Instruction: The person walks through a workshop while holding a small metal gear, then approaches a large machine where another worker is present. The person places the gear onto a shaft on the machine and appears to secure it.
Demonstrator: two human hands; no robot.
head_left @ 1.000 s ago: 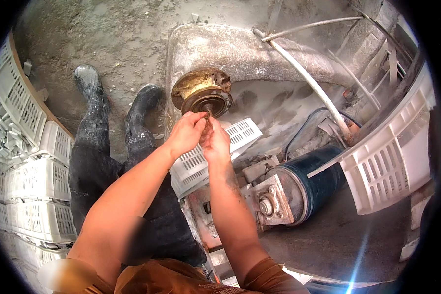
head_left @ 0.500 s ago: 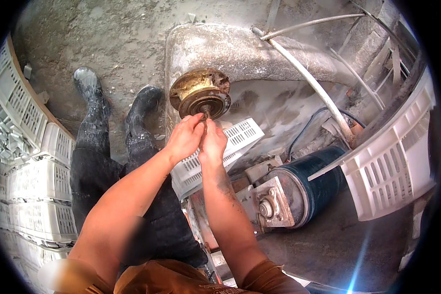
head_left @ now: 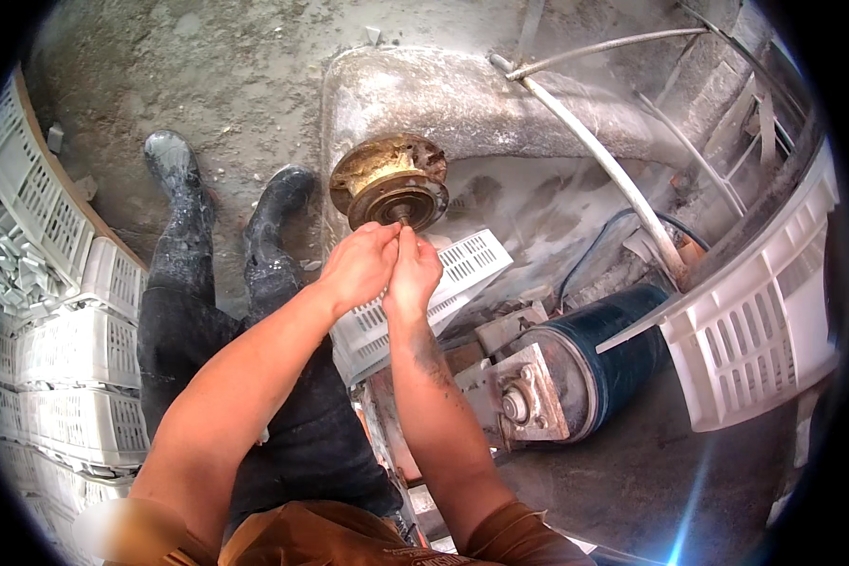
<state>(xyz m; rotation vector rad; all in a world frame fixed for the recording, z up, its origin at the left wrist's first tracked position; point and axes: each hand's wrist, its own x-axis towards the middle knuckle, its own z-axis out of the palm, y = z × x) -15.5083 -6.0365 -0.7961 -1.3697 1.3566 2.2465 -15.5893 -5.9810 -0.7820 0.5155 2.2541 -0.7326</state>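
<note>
A rusty, spool-shaped metal wheel (head_left: 390,168) with two round flanges stands in front of my hands, against the worn, dusty block. From the middle of its near flange a short shaft (head_left: 404,213) points toward me. My left hand (head_left: 360,268) and my right hand (head_left: 413,274) are pressed together at the end of that shaft, with thumbs and fingers pinched closed. What the fingertips grip, perhaps the shaft end or a small part on it, is hidden between them.
White slotted crates (head_left: 71,344) are stacked at my left, the upper one holding several pale pieces. Another slotted crate (head_left: 462,269) lies below my hands. To the right are a dark green roller (head_left: 604,354), a bent metal pipe (head_left: 599,156) and a tilted white crate (head_left: 740,344).
The view has shifted very slightly. My hands remain together at the shaft end, with the fingers only a little rearranged. The metal wheel keeps its place.
</note>
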